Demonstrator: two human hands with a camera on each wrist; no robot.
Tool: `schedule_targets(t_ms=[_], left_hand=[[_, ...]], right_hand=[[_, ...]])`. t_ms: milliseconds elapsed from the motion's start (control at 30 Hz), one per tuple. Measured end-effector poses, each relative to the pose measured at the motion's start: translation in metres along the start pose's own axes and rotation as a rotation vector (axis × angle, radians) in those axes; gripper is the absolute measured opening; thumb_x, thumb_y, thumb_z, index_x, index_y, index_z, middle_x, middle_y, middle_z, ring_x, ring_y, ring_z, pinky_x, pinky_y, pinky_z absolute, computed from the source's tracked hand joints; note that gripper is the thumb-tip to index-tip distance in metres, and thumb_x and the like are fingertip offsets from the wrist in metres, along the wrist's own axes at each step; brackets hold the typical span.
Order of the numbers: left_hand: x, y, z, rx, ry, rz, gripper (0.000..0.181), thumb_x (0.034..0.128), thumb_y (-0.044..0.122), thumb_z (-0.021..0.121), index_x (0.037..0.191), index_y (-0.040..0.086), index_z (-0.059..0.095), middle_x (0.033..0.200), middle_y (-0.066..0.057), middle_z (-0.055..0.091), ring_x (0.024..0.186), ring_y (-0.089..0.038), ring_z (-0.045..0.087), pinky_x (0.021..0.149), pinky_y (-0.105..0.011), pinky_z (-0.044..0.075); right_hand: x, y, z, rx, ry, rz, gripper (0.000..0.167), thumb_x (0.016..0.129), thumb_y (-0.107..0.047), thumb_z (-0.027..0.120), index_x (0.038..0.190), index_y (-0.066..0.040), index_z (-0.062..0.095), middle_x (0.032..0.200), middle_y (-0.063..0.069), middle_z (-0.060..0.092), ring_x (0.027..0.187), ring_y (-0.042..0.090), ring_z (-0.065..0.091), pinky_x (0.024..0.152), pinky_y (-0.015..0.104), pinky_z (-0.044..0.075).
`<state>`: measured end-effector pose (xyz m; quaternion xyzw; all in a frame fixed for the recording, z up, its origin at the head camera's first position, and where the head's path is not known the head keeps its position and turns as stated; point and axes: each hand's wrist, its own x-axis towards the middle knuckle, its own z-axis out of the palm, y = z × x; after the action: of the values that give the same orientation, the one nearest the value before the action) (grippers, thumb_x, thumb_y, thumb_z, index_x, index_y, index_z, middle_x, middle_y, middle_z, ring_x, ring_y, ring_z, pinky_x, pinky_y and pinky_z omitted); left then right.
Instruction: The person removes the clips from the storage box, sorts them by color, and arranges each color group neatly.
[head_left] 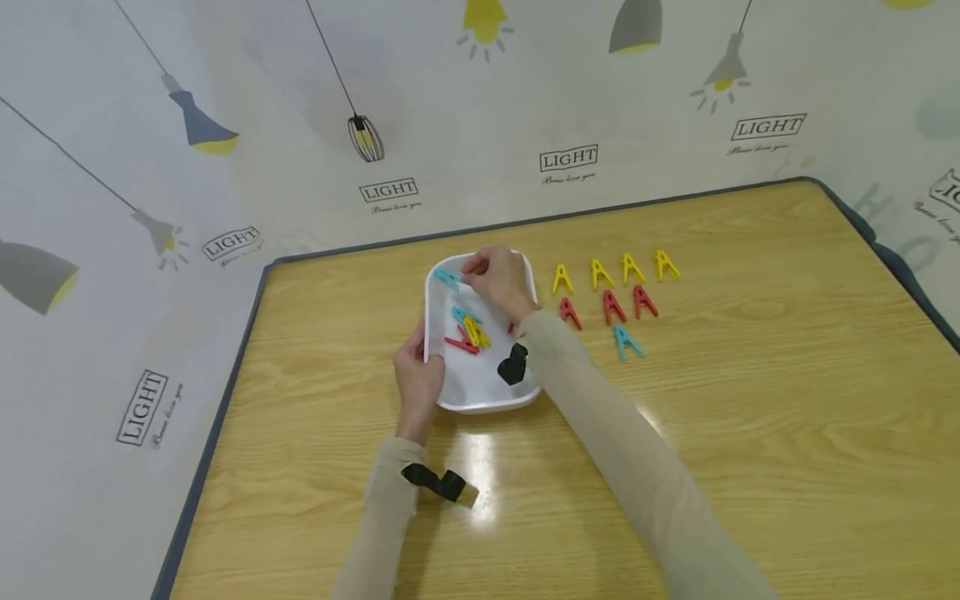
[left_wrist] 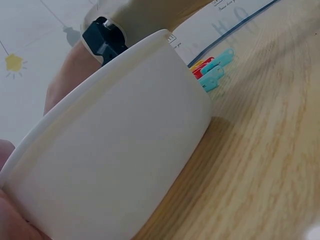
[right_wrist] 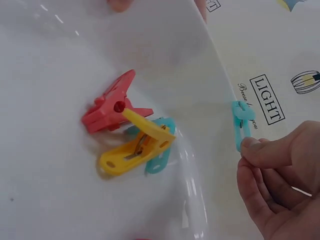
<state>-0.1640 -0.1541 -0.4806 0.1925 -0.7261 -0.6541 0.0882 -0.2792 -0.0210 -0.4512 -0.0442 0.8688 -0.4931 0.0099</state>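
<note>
A white plastic basin stands on the table, its side wall filling much of the left wrist view. My left hand holds its left rim, thumb inside and fingers outside. Between thumb and fingertips my right hand pinches a light-blue clothespin near the far-left rim; I cannot tell whether it touches the rim. On the basin's floor, a yellow clothespin overlaps another light-blue clothespin, beside a red clothespin. Another red piece is mostly hidden by my right wrist.
Right of the basin lie rows of clothespins: several yellow clothespins at the back, red clothespins in the middle and a light-blue clothespin in front. A second blue one is partly hidden by my sleeve. Patterned wall covering borders the wooden table.
</note>
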Motion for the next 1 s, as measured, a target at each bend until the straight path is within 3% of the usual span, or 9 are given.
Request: schedule_targets(t_ms=[333,633,1000], left_hand=[[0.001,-0.001,0.002,0.049,0.013,-0.042,0.068,0.0820,-0.019,0.040,0.146,0.002,0.052,0.143,-0.023,0.058,0.127,-0.032,0.059,0.108,-0.043,0.050],[0.000,0.003,0.003,0.062,-0.009,-0.075,0.070,0.0813,-0.018,0.041,0.147,0.004,0.052,0.145,-0.021,0.057,0.127,-0.031,0.058,0.108,-0.042,0.050],[0.000,0.001,0.003,0.051,0.004,-0.017,0.071,0.0784,-0.018,0.038,0.146,0.000,0.051,0.144,-0.023,0.057,0.127,-0.030,0.057,0.109,-0.045,0.048]], right_hand=[[-0.006,-0.004,-0.041,0.055,0.076,0.045,0.011,0.089,-0.012,0.077,0.097,-0.005,0.078,0.096,0.011,0.077,0.087,0.022,0.071,0.075,0.027,0.056],[-0.008,0.028,-0.095,0.084,0.190,0.101,0.015,0.087,-0.016,0.079,0.098,-0.007,0.080,0.100,0.011,0.078,0.087,0.022,0.071,0.069,0.021,0.051],[-0.012,0.052,-0.134,0.079,0.243,0.147,0.017,0.086,-0.019,0.080,0.099,-0.008,0.080,0.101,0.011,0.078,0.081,0.014,0.067,0.067,0.021,0.047]])
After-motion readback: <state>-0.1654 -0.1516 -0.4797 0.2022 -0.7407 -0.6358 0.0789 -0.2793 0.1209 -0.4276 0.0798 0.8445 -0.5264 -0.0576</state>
